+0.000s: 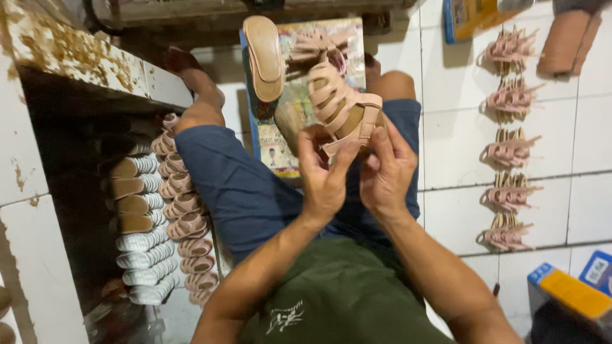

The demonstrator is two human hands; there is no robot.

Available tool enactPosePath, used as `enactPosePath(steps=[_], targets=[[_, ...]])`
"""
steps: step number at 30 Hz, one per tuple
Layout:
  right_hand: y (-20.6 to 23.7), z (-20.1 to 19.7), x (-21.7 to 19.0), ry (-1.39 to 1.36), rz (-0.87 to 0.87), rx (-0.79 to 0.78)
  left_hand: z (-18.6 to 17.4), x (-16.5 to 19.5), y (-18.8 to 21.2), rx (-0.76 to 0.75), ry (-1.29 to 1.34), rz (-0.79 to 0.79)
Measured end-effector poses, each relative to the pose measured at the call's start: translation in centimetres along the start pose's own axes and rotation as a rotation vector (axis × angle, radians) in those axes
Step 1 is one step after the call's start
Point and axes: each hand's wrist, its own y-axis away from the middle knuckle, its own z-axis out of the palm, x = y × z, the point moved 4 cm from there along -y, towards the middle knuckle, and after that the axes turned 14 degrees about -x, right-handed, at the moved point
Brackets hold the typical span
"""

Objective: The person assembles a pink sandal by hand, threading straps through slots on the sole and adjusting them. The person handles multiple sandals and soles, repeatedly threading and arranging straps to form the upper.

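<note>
Both hands — left hand (324, 181) and right hand (386, 171) — close their grip on one pink strappy sandal (341, 108) over the lap, its long axis tilted up and away, toe farthest. Just beyond the grip lies a loose sole (263, 56) on a printed box (290, 108). Left of the grip a stack of sandals (182, 210) stands beside the leg; to the right a row of strap uppers (509, 153) lies on the tiled floor (459, 127).

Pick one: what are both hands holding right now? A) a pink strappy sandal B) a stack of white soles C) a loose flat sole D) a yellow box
A: the left hand and right hand both grip a pink strappy sandal above the lap, while the loose sole lies apart on the printed board.
</note>
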Motion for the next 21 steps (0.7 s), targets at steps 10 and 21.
enactPosePath(steps=[10, 21], targets=[[-0.6, 0.4, -0.6, -0.158, -0.066, 0.051, 2.9, -2.6, -1.8, 0.012, 0.210, 0.004], [0.8, -4.2, -6.7, 0.846, -0.213, 0.078, 3.4, 0.1, -6.4, -0.317, -0.047, -0.072]])
